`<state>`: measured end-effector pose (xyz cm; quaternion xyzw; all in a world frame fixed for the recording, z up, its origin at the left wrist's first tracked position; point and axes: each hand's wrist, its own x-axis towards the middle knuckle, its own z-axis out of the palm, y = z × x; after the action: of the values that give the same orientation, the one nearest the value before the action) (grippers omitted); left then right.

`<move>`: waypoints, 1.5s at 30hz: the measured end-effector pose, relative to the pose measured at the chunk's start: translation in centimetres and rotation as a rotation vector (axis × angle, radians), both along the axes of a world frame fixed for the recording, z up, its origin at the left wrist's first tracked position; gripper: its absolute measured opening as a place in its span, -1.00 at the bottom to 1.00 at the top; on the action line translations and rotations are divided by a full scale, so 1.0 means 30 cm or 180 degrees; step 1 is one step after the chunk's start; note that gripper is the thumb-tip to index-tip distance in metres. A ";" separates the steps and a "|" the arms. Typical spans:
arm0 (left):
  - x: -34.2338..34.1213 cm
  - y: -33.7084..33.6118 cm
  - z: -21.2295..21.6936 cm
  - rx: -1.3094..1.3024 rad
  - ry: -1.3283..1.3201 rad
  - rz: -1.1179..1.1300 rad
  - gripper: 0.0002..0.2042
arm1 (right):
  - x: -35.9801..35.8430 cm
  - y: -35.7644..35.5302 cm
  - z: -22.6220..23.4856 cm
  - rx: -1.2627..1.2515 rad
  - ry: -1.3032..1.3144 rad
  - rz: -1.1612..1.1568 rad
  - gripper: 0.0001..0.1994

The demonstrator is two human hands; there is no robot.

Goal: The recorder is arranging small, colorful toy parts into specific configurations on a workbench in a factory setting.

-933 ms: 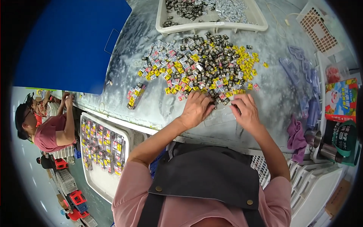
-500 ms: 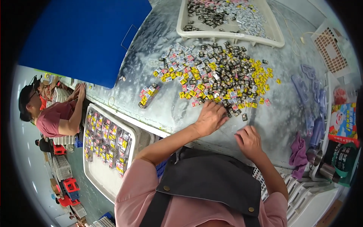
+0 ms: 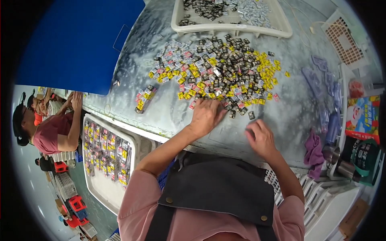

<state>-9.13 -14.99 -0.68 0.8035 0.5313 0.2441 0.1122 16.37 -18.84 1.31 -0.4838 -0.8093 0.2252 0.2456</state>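
A wide pile of small square pieces (image 3: pixel 225 76) in black, yellow, pink and white lies loose on the grey table (image 3: pixel 169 114). At its near edge my left hand (image 3: pixel 207 116) rests palm down, fingers bent onto the outermost pieces and thumb apart. Nothing shows as held in it, though its fingertips are partly hidden. Further right, my right hand (image 3: pixel 261 139) hovers over the table with loosely curled fingers and thumb apart, nothing visible between them. Just beyond it lies a single black piece (image 3: pixel 251 115). Left of the pile sits a wrapped block of such pieces (image 3: pixel 145 99).
Behind the pile stands a white tray (image 3: pixel 233 29) of loose pieces. A white crate (image 3: pixel 90 176) with packed blocks is below the table's left edge. A blue panel (image 3: pixel 76 44) covers the far left. Purple plastic parts (image 3: pixel 321 92) and a purple cloth (image 3: pixel 313 154) lie right. A person (image 3: pixel 56 128) works left.
The whole view has shifted, with the table's things now further left and higher. My left hand stays at the pile's near edge; my right hand is slightly nearer the lone black piece.
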 end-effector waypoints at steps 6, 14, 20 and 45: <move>0.098 0.066 -0.021 0.0147 0.0068 0.0024 -0.65 | 0.003 0.121 -0.058 0.0086 -0.0047 -0.0277 -0.87; 0.139 0.241 -0.004 0.0484 0.0039 0.0176 -0.68 | 0.029 0.356 -0.085 0.0363 0.0007 -0.0575 -0.86; 0.057 -0.006 0.033 0.0527 -0.0007 -0.0111 -0.74 | -0.041 0.143 0.009 -0.0184 0.0165 -0.0157 -0.83; 0.074 0.011 0.053 0.0059 -0.0797 0.0306 -0.60 | -0.071 0.113 -0.015 0.0072 -0.0007 -0.0442 -0.73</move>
<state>-6.92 -14.66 0.91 0.7413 0.5488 0.3525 0.1583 14.23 -15.44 0.87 -0.5362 -0.7765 0.1980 0.2652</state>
